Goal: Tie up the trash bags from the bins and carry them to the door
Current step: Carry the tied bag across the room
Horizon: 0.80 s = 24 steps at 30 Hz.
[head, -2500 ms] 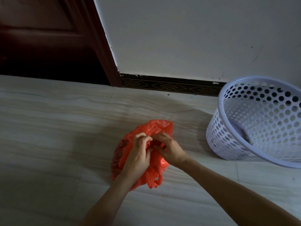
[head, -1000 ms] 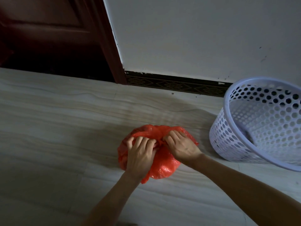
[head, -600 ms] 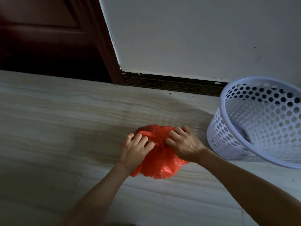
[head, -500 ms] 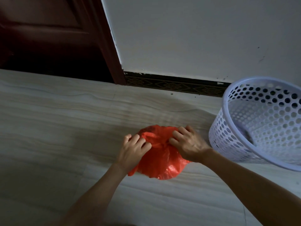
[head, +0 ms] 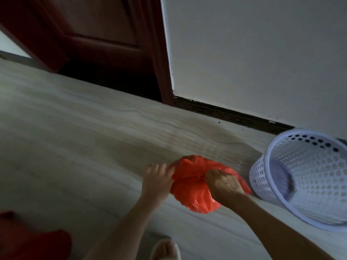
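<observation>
An orange-red trash bag (head: 189, 192) lies bunched on the pale tiled floor. My right hand (head: 222, 184) grips the gathered plastic at the bag's top middle. My left hand (head: 157, 180) rests against the bag's left side with the fingers spread, pressing on the plastic without closing around it. A white perforated bin (head: 304, 177) lies tipped on its side just right of the bag, its mouth facing me, nothing visible inside. The dark red wooden door (head: 105, 40) stands at the upper left.
A white wall (head: 253, 53) with a dark patterned skirting (head: 231, 114) runs behind the bag and bin. My foot in a pale slipper (head: 165, 250) shows at the bottom. A red blurred shape (head: 32, 241) fills the lower left corner.
The view has tilted and shifted so the bag sits lower right. My left hand has loosened from a grip to spread fingers on the bag's side; my right hand still holds the gathered top.
</observation>
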{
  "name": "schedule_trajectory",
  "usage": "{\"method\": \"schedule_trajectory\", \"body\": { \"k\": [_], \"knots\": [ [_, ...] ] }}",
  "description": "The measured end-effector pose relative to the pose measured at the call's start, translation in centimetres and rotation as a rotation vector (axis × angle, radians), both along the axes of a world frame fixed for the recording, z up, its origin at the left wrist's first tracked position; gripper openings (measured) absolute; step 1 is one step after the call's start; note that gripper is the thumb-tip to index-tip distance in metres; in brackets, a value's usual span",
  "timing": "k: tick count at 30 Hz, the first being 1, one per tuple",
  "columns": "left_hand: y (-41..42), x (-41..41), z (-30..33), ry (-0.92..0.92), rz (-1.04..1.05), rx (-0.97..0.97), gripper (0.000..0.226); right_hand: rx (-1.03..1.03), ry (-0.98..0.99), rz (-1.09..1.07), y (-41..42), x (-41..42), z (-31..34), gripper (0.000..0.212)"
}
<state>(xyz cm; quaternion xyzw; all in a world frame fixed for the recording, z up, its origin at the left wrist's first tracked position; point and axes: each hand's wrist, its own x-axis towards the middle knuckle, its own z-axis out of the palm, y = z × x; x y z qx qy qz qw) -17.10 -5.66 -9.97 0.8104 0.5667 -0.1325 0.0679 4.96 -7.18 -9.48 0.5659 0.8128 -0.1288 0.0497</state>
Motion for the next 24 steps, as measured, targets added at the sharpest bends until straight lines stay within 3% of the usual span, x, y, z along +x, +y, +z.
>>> {"method": "schedule_trajectory", "body": {
  "k": [4,6,9,14,21,24],
  "knots": [
    [-0.3,-4.2,12.4,-0.044,0.249,-0.156,0.054,-0.133,-0.091,-0.077,0.8,-3.1,10.4,0.025],
    [-1.1,-6.0,19.0,-0.146,0.336,-0.094,0.054,-0.17,-0.097,-0.023,1.2,-5.5,17.9,0.023],
    [-2.1,-10.5,31.5,-0.308,0.492,0.006,0.046,-0.228,-0.034,0.017,3.2,-11.0,30.8,0.039],
    [-2.8,-18.6,48.1,-0.476,0.697,0.188,0.036,-0.227,0.009,0.077,6.5,-20.6,48.0,0.036],
    [1.1,-28.5,59.5,-0.664,1.041,0.469,0.052,-0.103,0.265,0.116,13.4,-33.7,59.9,0.025],
    [4.6,-32.5,61.2,-0.683,1.1,0.56,0.042,-0.052,0.34,0.178,18.0,-39.5,61.8,0.023]
  ]
}}
